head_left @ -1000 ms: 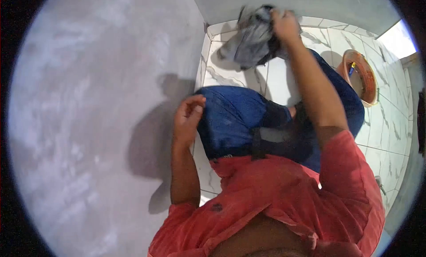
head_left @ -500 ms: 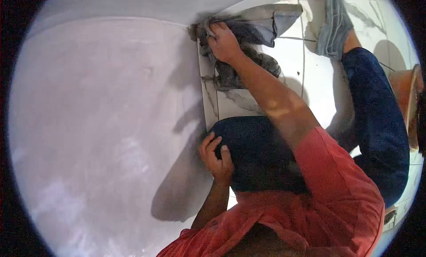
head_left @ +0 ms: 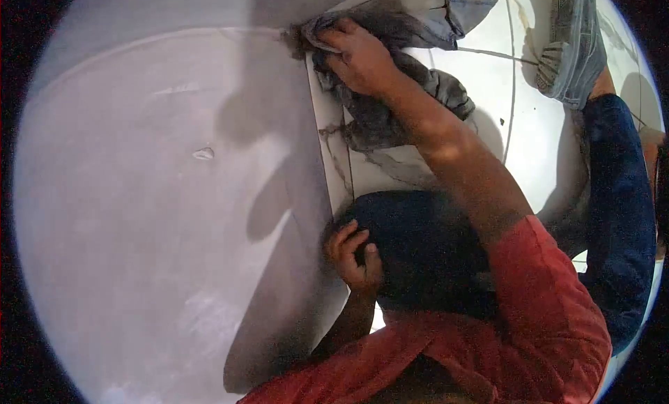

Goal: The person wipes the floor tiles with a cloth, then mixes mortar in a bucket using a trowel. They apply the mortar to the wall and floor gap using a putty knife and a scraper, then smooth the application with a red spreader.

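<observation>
A grey, dark-stained rag [head_left: 418,20] is bunched under the fingers of my right hand [head_left: 362,59], which presses it into the corner where the wall meets the floor. Just below that hand, a dark crumpled cloth [head_left: 380,122] lies on the tiles, partly covered by my forearm. My left hand [head_left: 357,261] rests against my bent knee [head_left: 418,244] beside the wall, fingers a little bent and apart, with nothing in it.
A pale wall [head_left: 153,216] fills the left side, with a small chipped mark [head_left: 203,153] on it. White veined tiles [head_left: 481,90] make up the floor. My grey shoe [head_left: 571,55] is at the upper right. A brownish object [head_left: 654,160] shows at the right edge.
My right hand has shifted slightly up along the corner with the rag. The view has moved, so my legs and shoe sit farther right. My left hand stays at the knee.
</observation>
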Available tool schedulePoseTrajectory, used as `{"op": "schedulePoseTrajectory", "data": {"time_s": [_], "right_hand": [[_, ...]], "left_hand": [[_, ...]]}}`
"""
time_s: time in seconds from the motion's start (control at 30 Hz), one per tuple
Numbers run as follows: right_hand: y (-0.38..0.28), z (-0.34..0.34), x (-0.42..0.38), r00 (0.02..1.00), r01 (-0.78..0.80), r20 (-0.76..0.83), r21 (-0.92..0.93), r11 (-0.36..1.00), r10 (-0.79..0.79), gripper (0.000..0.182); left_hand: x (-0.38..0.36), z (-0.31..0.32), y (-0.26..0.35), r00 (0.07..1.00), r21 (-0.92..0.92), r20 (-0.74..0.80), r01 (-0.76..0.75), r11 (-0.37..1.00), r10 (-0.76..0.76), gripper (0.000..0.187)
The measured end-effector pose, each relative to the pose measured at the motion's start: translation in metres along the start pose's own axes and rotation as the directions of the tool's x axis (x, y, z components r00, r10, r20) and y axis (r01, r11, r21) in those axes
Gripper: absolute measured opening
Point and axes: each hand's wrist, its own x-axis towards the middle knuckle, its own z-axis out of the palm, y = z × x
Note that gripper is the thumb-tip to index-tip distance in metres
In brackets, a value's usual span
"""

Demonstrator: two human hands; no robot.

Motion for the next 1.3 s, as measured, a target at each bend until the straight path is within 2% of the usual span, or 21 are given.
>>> {"op": "schedulePoseTrajectory", "data": {"time_s": [0.1,0.2,0.33,0.43,0.5,0.6,0.83,0.9,0.93,1.0,1.03,1.07,1.13,1.17,1.23,1.27,1.3], "right_hand": [[0.001,-0.001,0.001,1.0,0.024,0.016,0.046,0.999,-0.025,0.044],[0.001,-0.003,0.0,0.998,0.055,0.019,-0.004,0.999,-0.055,0.043],[-0.006,-0.007,0.005,0.992,0.112,0.058,-0.034,0.993,-0.109,0.043],[-0.002,-0.007,0.003,0.99,0.122,0.084,-0.078,0.989,-0.116,0.041],[0.005,-0.003,0.003,0.977,0.211,0.03,-0.066,0.975,-0.209,0.039],[0.004,-0.004,-0.003,0.989,0.123,0.096,-0.092,0.988,-0.114,0.044],[-0.004,-0.011,-0.014,0.988,0.122,0.103,-0.078,0.989,-0.114,0.045],[-0.015,-0.018,-0.026,0.963,0.029,0.269,-0.073,0.997,-0.008,0.041],[-0.017,-0.019,-0.033,0.964,0.029,0.265,-0.075,0.997,-0.008,0.041],[-0.02,-0.02,-0.046,0.983,0.087,0.148,0.135,0.987,-0.107,0.04],[-0.028,-0.023,-0.046,0.991,-0.01,0.136,0.171,0.985,-0.013,0.042],[-0.027,-0.015,-0.043,0.991,-0.011,0.136,0.17,0.985,-0.013,0.042],[-0.024,0.01,-0.035,0.987,-0.098,-0.108,0.192,0.977,0.12,0.044],[-0.025,0.019,-0.029,0.986,-0.105,-0.109,0.195,0.975,0.128,0.044],[-0.028,0.03,-0.02,0.981,0.003,-0.193,-0.003,1.0,-0.004,0.045],[-0.026,0.029,-0.023,0.981,0.001,-0.192,-0.001,1.0,-0.001,0.045],[-0.024,0.027,-0.029,0.994,-0.044,-0.105,-0.012,0.999,0.042,0.045]], "left_hand": [[-0.002,0.001,-0.005,1.0,-0.05,-0.009,0.002,0.999,-0.002,0.02],[-0.003,0.0,-0.007,1.0,-0.025,-0.006,0.007,1.0,-0.007,0.019],[-0.002,0.005,-0.009,0.996,-0.087,-0.077,0.029,0.996,-0.036,0.017],[-0.004,0.003,-0.008,1.0,-0.057,-0.021,0.016,0.998,-0.017,0.017],[-0.002,0.003,-0.008,1.0,-0.051,-0.009,0.021,0.998,-0.021,0.017],[0.001,0.001,-0.007,1.0,-0.045,-0.01,0.009,0.999,-0.009,0.017],[0.006,-0.003,0.002,1.0,-0.04,-0.008,0.012,0.999,-0.012,0.016],[0.008,-0.003,0.002,1.0,-0.018,-0.001,-0.017,1.0,0.017,0.018],[0.006,-0.003,0.001,1.0,-0.019,0.0,-0.021,1.0,0.021,0.018],[0.003,-0.001,-0.004,1.0,-0.028,0.004,-0.015,1.0,0.015,0.019],[0.002,0.0,-0.004,1.0,-0.03,0.005,-0.014,0.999,0.014,0.019],[0.002,0.0,-0.003,1.0,-0.033,-0.005,-0.012,0.999,0.011,0.02],[0.0,0.0,-0.002,1.0,-0.03,-0.01,-0.006,1.0,0.006,0.021],[0.001,-0.001,-0.002,1.0,-0.025,-0.007,-0.005,1.0,0.005,0.021],[0.0,-0.001,-0.003,1.0,-0.021,-0.002,-0.002,1.0,0.002,0.022],[0.0,0.0,-0.005,1.0,-0.029,-0.017,-0.013,0.999,0.013,0.023],[0.001,0.001,-0.006,0.999,-0.038,-0.036,-0.024,0.999,0.022,0.025]]}}
